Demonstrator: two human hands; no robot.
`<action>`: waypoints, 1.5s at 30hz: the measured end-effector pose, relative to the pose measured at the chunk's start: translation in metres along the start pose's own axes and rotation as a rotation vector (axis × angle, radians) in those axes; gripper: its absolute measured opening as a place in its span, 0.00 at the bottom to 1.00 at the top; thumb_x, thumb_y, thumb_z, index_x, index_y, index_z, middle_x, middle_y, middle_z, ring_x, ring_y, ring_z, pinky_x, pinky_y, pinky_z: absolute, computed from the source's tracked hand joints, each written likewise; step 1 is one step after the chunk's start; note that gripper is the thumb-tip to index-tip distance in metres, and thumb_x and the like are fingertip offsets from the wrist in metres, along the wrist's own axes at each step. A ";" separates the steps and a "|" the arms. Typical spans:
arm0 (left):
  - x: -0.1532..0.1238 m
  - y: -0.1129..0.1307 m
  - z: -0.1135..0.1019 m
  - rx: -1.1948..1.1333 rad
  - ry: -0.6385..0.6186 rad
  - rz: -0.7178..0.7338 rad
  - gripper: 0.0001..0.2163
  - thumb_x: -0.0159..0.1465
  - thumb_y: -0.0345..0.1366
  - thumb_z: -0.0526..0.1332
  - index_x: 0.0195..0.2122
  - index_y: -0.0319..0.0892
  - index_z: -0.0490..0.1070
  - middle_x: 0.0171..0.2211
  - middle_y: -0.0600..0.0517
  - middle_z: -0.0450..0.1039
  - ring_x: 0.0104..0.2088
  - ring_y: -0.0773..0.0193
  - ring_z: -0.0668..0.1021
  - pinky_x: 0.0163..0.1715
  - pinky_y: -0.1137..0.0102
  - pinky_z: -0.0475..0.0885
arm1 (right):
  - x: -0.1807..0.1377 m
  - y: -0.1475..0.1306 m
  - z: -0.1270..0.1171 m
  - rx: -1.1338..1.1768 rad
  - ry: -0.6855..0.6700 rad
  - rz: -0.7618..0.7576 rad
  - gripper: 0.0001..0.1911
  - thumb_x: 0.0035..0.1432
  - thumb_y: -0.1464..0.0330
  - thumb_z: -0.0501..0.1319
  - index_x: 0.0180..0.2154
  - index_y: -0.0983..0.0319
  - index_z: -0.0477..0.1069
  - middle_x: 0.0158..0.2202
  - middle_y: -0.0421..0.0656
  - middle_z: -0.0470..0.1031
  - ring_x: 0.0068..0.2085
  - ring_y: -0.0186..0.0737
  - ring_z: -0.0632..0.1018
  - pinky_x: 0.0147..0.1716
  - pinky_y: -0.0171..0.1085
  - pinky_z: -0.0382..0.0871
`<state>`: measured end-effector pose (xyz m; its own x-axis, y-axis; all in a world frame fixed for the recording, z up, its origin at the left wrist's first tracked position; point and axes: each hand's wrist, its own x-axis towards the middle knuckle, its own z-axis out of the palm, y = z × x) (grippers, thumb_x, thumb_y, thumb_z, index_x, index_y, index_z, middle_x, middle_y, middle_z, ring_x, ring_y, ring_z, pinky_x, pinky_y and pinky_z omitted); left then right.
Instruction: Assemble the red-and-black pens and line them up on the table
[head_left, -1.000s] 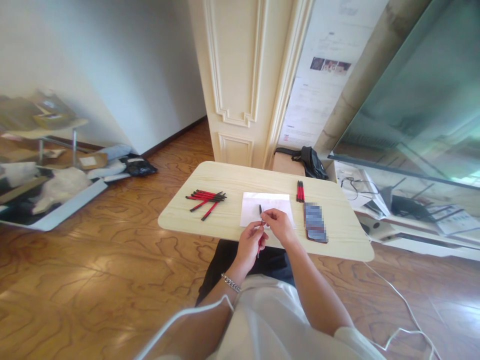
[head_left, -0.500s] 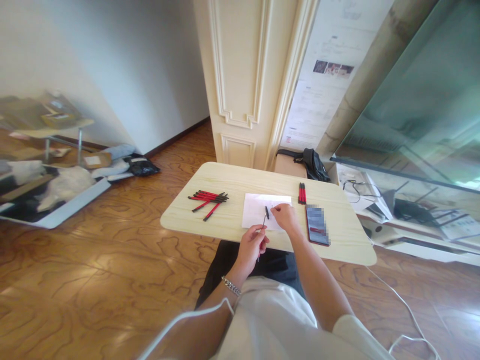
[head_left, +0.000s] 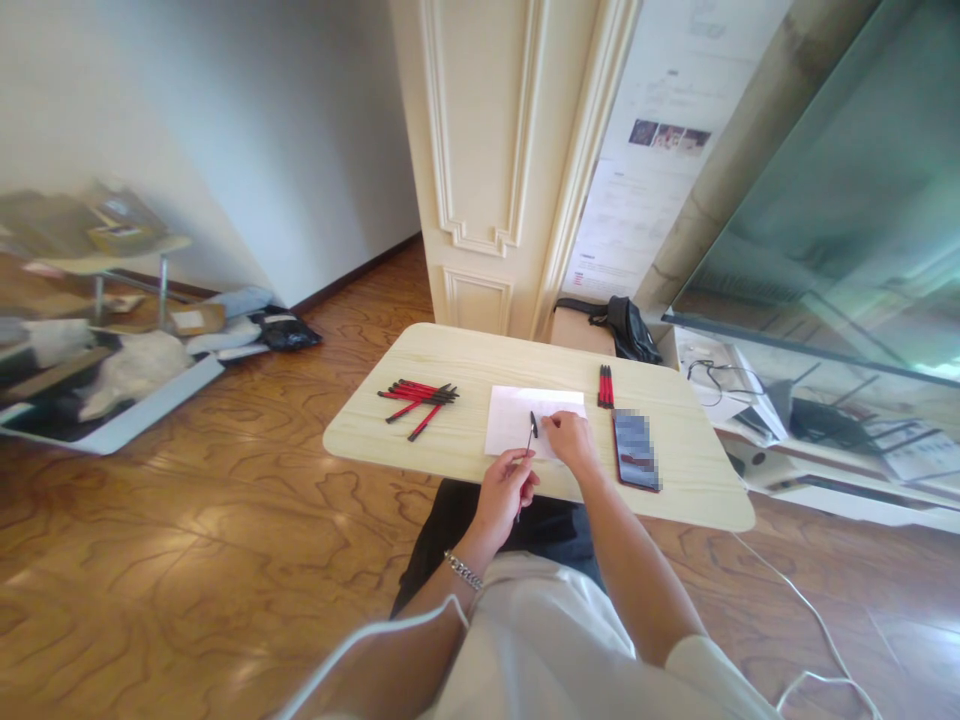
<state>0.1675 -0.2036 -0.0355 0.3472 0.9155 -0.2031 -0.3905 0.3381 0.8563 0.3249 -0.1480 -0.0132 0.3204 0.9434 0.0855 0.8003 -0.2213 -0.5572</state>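
Note:
My left hand (head_left: 508,487) is closed round a thin red and black pen (head_left: 528,443), holding it upright over the near edge of the light wooden table (head_left: 465,448). My right hand (head_left: 570,437) rests on a white sheet of paper (head_left: 517,415) with its fingers curled together; whether it pinches anything I cannot make out. A loose pile of several red and black pens (head_left: 416,397) lies on the table's left. Two or three more pens (head_left: 604,385) lie side by side at the back right.
A phone (head_left: 636,450) lies flat right of the paper. A black bag (head_left: 622,326) sits behind the table by a cream panelled pillar (head_left: 495,160). Clutter and a white tray (head_left: 112,385) lie on the wooden floor at left. A white cable (head_left: 817,620) trails at right.
My right hand let go of the pen's top and moved right onto the paper. The left hand kept hold of the pen. The view shifted slightly.

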 end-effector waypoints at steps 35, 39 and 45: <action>0.000 -0.003 0.004 -0.093 -0.035 -0.033 0.20 0.54 0.43 0.64 0.45 0.38 0.69 0.24 0.53 0.71 0.19 0.71 0.70 0.18 0.75 0.59 | 0.001 0.010 -0.001 0.003 0.021 0.018 0.12 0.56 0.62 0.59 0.38 0.61 0.77 0.36 0.47 0.79 0.38 0.42 0.77 0.36 0.35 0.63; -0.002 0.001 0.004 -0.102 -0.025 -0.026 0.21 0.55 0.43 0.65 0.47 0.38 0.68 0.25 0.51 0.73 0.20 0.69 0.72 0.20 0.74 0.64 | -0.016 0.006 -0.005 0.242 0.072 -0.026 0.14 0.58 0.60 0.55 0.36 0.61 0.76 0.33 0.45 0.78 0.33 0.39 0.76 0.35 0.36 0.64; -0.006 0.011 0.013 -0.044 -0.006 -0.054 0.27 0.55 0.45 0.64 0.54 0.39 0.65 0.27 0.49 0.75 0.21 0.66 0.75 0.18 0.74 0.63 | -0.068 -0.004 0.004 1.001 -0.253 0.107 0.20 0.56 0.53 0.57 0.38 0.62 0.73 0.22 0.38 0.69 0.20 0.34 0.69 0.21 0.35 0.65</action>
<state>0.1716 -0.2082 -0.0185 0.3737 0.8946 -0.2451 -0.4081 0.3959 0.8226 0.2984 -0.2106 -0.0200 0.1570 0.9808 -0.1162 -0.0502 -0.1095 -0.9927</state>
